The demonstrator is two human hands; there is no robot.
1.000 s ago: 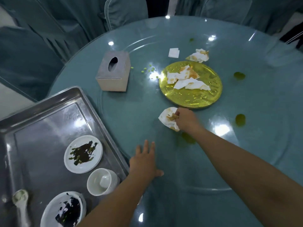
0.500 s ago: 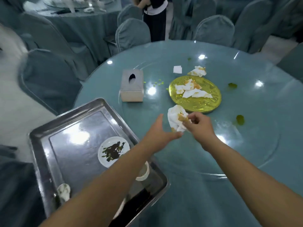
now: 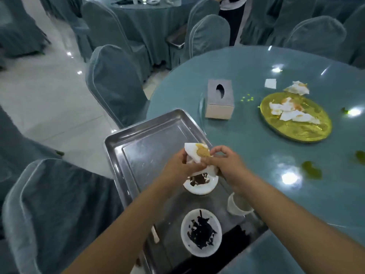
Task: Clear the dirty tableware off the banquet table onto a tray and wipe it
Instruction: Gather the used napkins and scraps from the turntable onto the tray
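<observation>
Both grips point(image 3: 177, 165) point(image 3: 227, 165) now hold napkin point(image 3: 195, 153) over tray point(image 3: 142, 147).

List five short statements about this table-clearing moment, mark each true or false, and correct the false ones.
1. The left hand and right hand both hold a stained napkin over the tray. True.
2. The gold plate sits on the tray. False: it is on the table, with crumpled napkins on it.
3. The tissue box stands on the table. True.
4. The table is spotless. False: green spills mark it.
5. A white cup stands on the tray. True.
</observation>
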